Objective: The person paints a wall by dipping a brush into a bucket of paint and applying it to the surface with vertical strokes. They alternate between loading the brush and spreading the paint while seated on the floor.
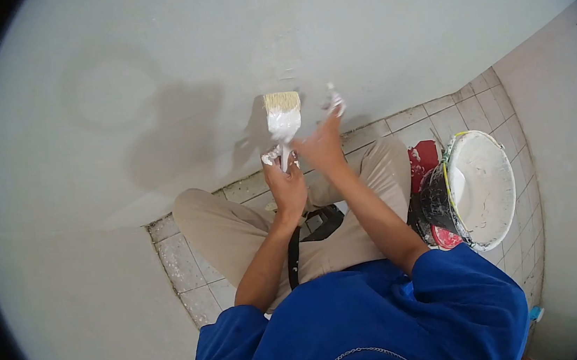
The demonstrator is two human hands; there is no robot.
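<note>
- Paintbrush (284, 118) in front of the wall (370, 24), just above the edge where the floor (188, 264) meets it, between the floor's two corners; its bristles point up the wall, cream at the tips, white nearer the handle.
- Left hand (286, 187) is clamped around the handle, its fingers smeared white.
- Right hand (320, 147) is close by the brush's right side, fingertips white; whether it touches the handle or grips anything cannot be told.
- Sound handling, by judgement, means a firm left grip, since white smears may make the handle slippery, with the bristles kept straight and the loaded end clear of the trousers (226, 222).
- Bucket (438, 196), white inside, stands on the floor's right side beside the person's right leg, a red container (424, 159) next to it, within easy reach of the right hand.
</note>
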